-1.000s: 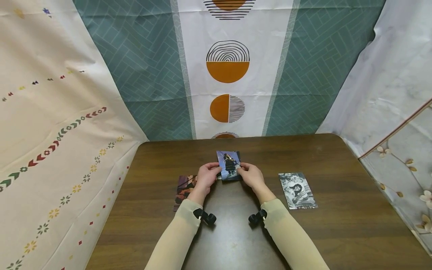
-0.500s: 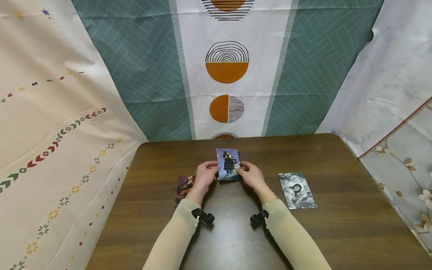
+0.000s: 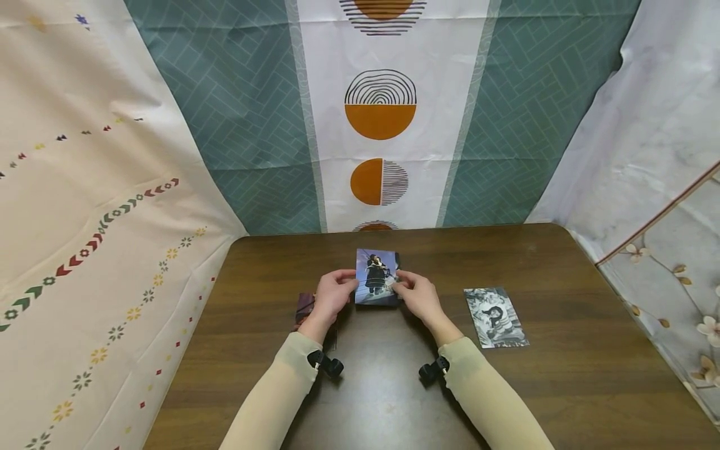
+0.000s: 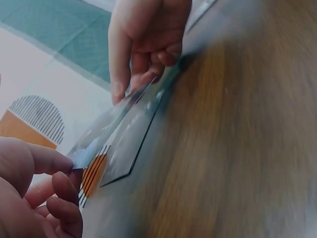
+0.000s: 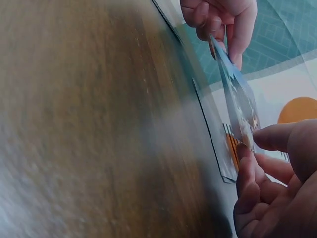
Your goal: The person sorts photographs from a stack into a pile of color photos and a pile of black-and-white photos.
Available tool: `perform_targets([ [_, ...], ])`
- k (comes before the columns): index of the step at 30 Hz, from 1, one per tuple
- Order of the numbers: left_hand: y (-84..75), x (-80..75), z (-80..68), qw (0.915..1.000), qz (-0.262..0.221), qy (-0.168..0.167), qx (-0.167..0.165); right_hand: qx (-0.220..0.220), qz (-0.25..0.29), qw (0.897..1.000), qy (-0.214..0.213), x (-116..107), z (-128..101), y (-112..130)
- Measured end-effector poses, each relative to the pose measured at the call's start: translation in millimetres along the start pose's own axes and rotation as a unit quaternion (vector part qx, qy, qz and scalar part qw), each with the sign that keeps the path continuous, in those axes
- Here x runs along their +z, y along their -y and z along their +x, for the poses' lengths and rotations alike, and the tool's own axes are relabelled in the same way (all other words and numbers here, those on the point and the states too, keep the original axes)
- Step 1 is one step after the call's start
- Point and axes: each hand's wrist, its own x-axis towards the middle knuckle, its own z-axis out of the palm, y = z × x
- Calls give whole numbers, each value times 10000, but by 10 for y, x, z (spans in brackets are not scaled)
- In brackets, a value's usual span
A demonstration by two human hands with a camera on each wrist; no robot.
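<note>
A colour photo (image 3: pixel 376 275) of two figures against a blue sky is held tilted up off the brown table (image 3: pixel 551 387), near its middle. My left hand (image 3: pixel 332 295) pinches its left edge and my right hand (image 3: pixel 414 294) pinches its right edge. In the left wrist view the photo (image 4: pixel 106 131) shows edge-on between my left fingers (image 4: pixel 59 188) and my right hand (image 4: pixel 143 39). In the right wrist view the photo (image 5: pixel 237 94) runs from my right thumb (image 5: pixel 282 139) up to my left hand (image 5: pixel 223 20).
A black-and-white photo (image 3: pixel 495 317) lies flat to the right of my hands. A dark reddish photo (image 3: pixel 305 308) lies to the left, partly hidden by my left wrist. Patterned cloths hang behind and beside the table.
The held photo has shifted slightly left and tipped flatter toward the camera. My left arm has moved left and covers more of the reddish photo.
</note>
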Motion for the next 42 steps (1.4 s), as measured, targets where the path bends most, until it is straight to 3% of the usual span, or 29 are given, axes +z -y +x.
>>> perform_targets([
  [11, 61, -275, -104, 9944, 1047, 78, 152, -55, -129, 9999, 96, 135, -82, 75],
  [21, 110, -565, -221, 9962, 869, 98, 37, -287, -332, 9986, 280, 335, -132, 208],
  [26, 189, -747, -291, 9928, 1192, 12, 131, -515, -315, 9970, 488, 471, -172, 279],
  [42, 351, -1216, -525, 9797, 1992, -180, -102, -811, -307, 9898, 1132, 853, -333, 496],
])
